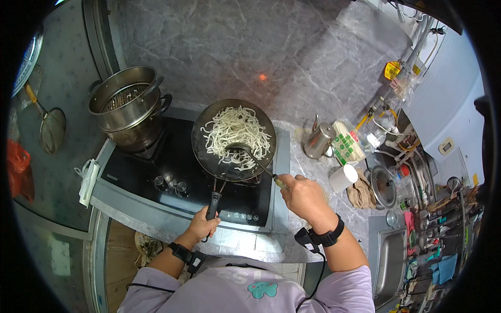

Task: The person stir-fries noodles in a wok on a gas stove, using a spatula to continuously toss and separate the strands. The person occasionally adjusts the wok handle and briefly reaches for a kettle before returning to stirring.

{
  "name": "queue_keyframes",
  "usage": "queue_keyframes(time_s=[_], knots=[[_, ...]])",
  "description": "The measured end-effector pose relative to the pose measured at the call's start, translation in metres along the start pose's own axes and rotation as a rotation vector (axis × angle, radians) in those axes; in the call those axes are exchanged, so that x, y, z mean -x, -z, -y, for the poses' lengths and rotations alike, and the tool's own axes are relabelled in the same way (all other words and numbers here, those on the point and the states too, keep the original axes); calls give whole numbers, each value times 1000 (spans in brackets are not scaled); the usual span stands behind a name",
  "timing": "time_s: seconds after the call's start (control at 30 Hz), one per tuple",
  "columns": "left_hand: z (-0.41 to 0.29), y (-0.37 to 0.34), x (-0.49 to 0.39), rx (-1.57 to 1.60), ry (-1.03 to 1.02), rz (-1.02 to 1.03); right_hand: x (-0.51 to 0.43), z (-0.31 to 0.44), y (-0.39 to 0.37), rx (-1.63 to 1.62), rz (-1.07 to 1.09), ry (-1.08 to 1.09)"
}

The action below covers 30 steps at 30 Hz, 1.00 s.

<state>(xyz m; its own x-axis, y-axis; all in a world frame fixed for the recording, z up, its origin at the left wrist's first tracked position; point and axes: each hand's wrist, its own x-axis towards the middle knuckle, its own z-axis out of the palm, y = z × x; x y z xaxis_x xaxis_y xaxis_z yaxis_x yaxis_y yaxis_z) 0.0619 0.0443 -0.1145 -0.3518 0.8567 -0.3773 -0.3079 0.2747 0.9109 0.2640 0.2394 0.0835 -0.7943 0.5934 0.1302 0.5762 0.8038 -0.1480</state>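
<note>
A dark wok sits on the right burner of a black glass gas stove. Thick white noodles lie heaped in it. My left hand grips the wok's black handle at the stove's front edge. In my right hand, right of the wok, is the handle of a metal ladle; its dark bowl rests among the noodles, near the middle of the heap. Both wrists wear black straps with small devices.
A steel steamer pot stands on the left burner. Right of the stove are a metal oil pot, a noodle packet, a white cup, a brown cloth and a pan lid. A sink lies at far right.
</note>
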Motion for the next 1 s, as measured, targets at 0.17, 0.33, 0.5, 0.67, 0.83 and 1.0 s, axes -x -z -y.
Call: queue_keyframes(time_s=[0.17, 0.33, 0.5, 0.67, 0.83, 1.0], knots=[[1, -1, 1, 10, 7, -11, -4, 5, 3, -16, -36, 28], [-3, -2, 2, 16, 4, -12, 1, 6, 20, 16, -23, 37], [-8, -1, 3, 31, 41, 6, 10, 1, 23, 33, 24, 68], [-12, 1, 4, 48, 35, 25, 10, 3, 8, 20, -29, 81], [-16, 1, 7, 60, 2, 45, 9, 10, 6, 69, 0, 43], [-21, 3, 9, 27, -9, 49, 15, 12, 16, 58, 22, 16]])
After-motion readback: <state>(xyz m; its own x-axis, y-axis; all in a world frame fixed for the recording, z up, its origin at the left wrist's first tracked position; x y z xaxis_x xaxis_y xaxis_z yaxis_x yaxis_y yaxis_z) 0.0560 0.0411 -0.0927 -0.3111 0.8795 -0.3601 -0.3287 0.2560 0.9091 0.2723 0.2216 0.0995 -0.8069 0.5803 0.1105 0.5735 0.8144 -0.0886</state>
